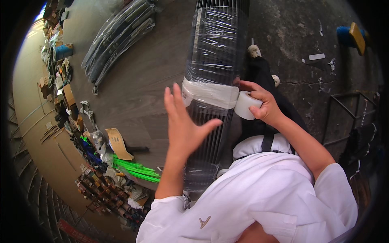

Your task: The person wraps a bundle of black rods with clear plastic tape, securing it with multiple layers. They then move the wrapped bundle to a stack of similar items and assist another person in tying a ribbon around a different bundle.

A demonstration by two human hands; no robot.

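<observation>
Right hand [263,106] grip closed on white tape roll [246,105] against wrapped black bundle [212,60], left hand [184,125] open, just beside the bundle

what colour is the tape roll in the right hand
White, seen best in the head view: the tape roll in the right hand.

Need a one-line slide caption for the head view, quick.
Right hand winds white tape roll around plastic-wrapped black bundle; open left hand alongside.
</observation>
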